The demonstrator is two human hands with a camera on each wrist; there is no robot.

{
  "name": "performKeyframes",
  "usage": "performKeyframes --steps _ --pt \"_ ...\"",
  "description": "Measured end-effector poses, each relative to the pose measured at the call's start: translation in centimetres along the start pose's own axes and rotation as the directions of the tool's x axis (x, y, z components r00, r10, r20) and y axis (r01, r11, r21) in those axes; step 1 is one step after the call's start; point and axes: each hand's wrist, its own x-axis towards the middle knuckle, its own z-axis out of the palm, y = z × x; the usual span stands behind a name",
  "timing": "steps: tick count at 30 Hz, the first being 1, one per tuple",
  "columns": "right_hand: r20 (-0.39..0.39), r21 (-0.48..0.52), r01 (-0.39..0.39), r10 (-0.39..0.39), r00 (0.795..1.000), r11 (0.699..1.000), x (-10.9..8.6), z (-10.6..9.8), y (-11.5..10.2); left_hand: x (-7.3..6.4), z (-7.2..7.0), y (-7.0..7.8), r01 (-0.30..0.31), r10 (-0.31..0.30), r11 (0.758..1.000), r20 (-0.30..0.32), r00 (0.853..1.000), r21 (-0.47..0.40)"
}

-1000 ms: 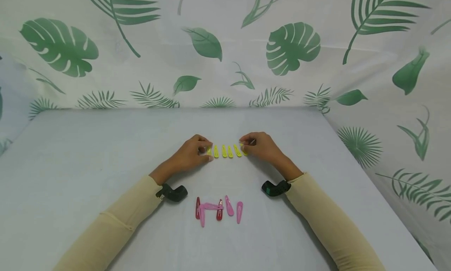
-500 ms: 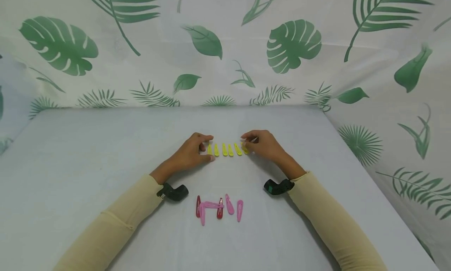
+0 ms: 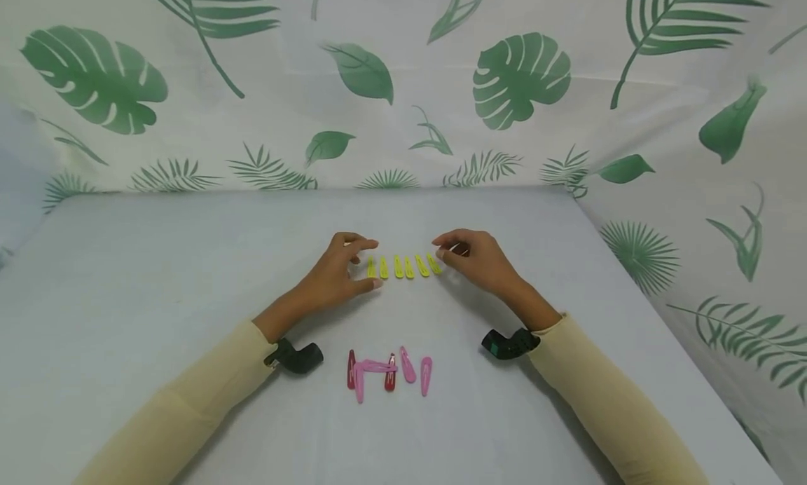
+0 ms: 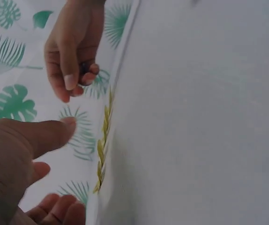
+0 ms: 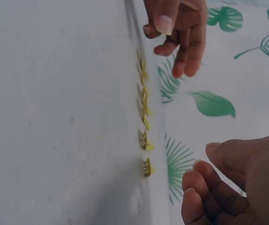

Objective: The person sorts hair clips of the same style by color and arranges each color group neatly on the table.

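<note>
Several yellow snap hair clips (image 3: pixel 398 266) lie side by side in a row on the white table in the head view. My left hand (image 3: pixel 330 271) is at the left end of the row, thumb and fingers spread apart around the leftmost yellow clip (image 3: pixel 370 268), holding nothing. At the other end, my right hand (image 3: pixel 479 261) is just beside the rightmost yellow clip (image 3: pixel 433 263). In the right wrist view, a gap separates its loosely bent fingers (image 5: pixel 195 180) from the clips, and nothing is between them and the thumb.
Nearer to me lie pink hair clips (image 3: pixel 426 376) and red hair clips (image 3: pixel 391 377), some overlapping. The white table (image 3: pixel 189 275) meets a leaf-printed cloth (image 3: pixel 403 71) at its back and right edges. Each wrist wears a black camera (image 3: pixel 511 343).
Both hands have drawn slightly outward from the row. My right hand has let go of the rightmost yellow clip, and my left hand's fingers have spread away from the leftmost one.
</note>
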Motion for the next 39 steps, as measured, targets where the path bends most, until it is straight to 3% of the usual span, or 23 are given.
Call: performKeyframes --steps 3,6,11,16,24,31,35,39 --pt "0.024 0.011 0.022 -0.022 0.999 1.000 -0.6 -0.1 -0.6 -0.8 -0.4 0.6 -0.061 0.061 0.998 0.014 0.998 -0.036" --pt "0.071 0.034 0.070 -0.072 0.995 0.997 -1.2 0.0 -1.2 -1.5 -0.7 1.3 -0.110 0.115 0.992 0.078 0.990 -0.060" --pt "0.167 0.078 0.164 -0.175 0.970 0.983 -2.3 0.4 -1.7 -2.5 -0.8 2.5 -0.120 0.130 0.991 0.207 0.970 -0.061" --pt "0.259 0.152 0.207 -0.241 0.935 0.966 -3.5 0.7 -2.4 -3.4 -0.5 3.5 -0.118 0.142 0.988 0.303 0.942 -0.096" --pt "0.369 0.228 0.179 -0.255 0.894 0.957 -5.1 1.1 -2.8 -4.6 -0.1 4.2 -0.113 0.158 0.984 0.370 0.915 -0.141" --pt "0.469 0.280 0.160 -0.280 0.838 0.947 -6.7 1.8 -2.8 -5.9 0.4 4.2 -0.085 0.141 0.986 0.456 0.879 -0.141" --pt "0.493 0.286 0.155 -0.283 0.823 0.946 -7.5 2.2 -2.9 -6.4 0.6 4.0 -0.072 0.127 0.989 0.474 0.872 -0.132" --pt "0.504 0.255 0.158 -0.271 0.820 0.954 -8.2 2.3 -3.4 -6.6 0.9 3.9 -0.061 0.119 0.989 0.469 0.875 -0.137"
